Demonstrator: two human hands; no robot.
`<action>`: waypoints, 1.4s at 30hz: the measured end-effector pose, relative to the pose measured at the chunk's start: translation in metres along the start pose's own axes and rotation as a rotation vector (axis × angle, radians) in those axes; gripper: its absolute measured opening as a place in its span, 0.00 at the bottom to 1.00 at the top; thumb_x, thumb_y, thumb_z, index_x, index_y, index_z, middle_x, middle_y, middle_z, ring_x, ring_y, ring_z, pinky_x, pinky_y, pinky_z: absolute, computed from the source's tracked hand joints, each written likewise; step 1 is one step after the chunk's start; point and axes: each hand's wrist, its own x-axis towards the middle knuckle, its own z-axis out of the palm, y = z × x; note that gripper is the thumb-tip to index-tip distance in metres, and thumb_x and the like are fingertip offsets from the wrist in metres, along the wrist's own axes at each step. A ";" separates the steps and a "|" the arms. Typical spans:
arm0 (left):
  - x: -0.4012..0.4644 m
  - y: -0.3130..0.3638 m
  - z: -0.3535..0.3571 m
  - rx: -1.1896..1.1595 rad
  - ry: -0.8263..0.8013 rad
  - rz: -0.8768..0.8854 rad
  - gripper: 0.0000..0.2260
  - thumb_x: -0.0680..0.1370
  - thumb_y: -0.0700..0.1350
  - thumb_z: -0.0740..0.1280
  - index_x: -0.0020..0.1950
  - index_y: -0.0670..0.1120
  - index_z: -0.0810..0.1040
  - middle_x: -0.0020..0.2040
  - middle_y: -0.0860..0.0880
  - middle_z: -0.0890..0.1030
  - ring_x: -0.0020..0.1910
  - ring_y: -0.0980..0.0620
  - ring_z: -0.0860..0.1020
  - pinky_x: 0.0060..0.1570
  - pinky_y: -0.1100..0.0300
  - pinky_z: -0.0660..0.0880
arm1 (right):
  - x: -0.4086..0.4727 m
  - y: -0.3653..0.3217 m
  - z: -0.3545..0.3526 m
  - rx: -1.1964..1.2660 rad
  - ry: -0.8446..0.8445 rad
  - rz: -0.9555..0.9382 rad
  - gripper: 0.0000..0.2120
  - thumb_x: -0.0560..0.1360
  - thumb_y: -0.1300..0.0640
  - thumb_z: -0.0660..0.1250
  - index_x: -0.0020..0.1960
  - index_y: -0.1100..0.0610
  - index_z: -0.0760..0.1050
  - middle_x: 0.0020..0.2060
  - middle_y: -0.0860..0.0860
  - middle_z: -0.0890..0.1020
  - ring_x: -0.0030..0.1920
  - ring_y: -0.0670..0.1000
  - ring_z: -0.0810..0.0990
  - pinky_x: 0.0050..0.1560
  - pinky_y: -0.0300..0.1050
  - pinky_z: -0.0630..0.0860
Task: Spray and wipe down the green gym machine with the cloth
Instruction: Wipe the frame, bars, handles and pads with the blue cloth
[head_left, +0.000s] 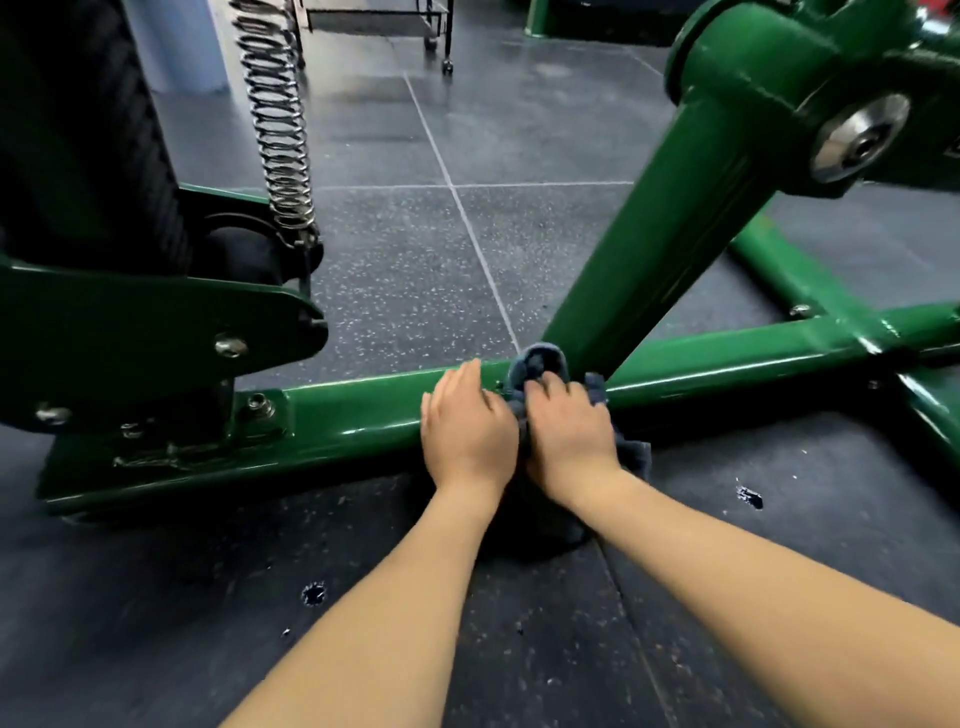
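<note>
Right hand (569, 436) grips the dark blue-grey cloth (540, 366), bunched against the glossy green steel floor bar (337, 421) where the slanted post joins. Left hand (467, 426) rests flat on the bar, fingers extended, just left of the cloth.

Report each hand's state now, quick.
Left hand: open, fingers resting flat on the green base bar, holding nothing.
Right hand: gripping the dark cloth and pressing it against the bar's joint.
</note>
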 end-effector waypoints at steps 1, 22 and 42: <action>0.003 -0.007 -0.002 0.059 -0.025 0.026 0.21 0.77 0.39 0.58 0.71 0.44 0.71 0.69 0.46 0.73 0.71 0.47 0.67 0.72 0.48 0.59 | 0.004 0.005 0.000 -0.075 0.022 0.029 0.20 0.64 0.53 0.75 0.54 0.55 0.76 0.51 0.53 0.79 0.49 0.56 0.79 0.43 0.48 0.76; -0.007 -0.058 -0.043 0.651 -0.268 -0.019 0.30 0.79 0.42 0.54 0.79 0.45 0.47 0.80 0.49 0.44 0.78 0.52 0.42 0.76 0.50 0.43 | -0.004 -0.028 0.017 -0.076 -0.084 -0.220 0.37 0.69 0.46 0.68 0.74 0.56 0.63 0.71 0.56 0.68 0.69 0.58 0.68 0.64 0.61 0.65; -0.006 -0.057 -0.070 0.629 -0.492 -0.088 0.30 0.79 0.41 0.56 0.79 0.46 0.47 0.80 0.51 0.44 0.78 0.53 0.42 0.76 0.48 0.44 | 0.062 -0.060 -0.030 -0.495 -0.394 -0.383 0.20 0.76 0.51 0.62 0.67 0.51 0.72 0.67 0.52 0.73 0.70 0.59 0.65 0.71 0.63 0.52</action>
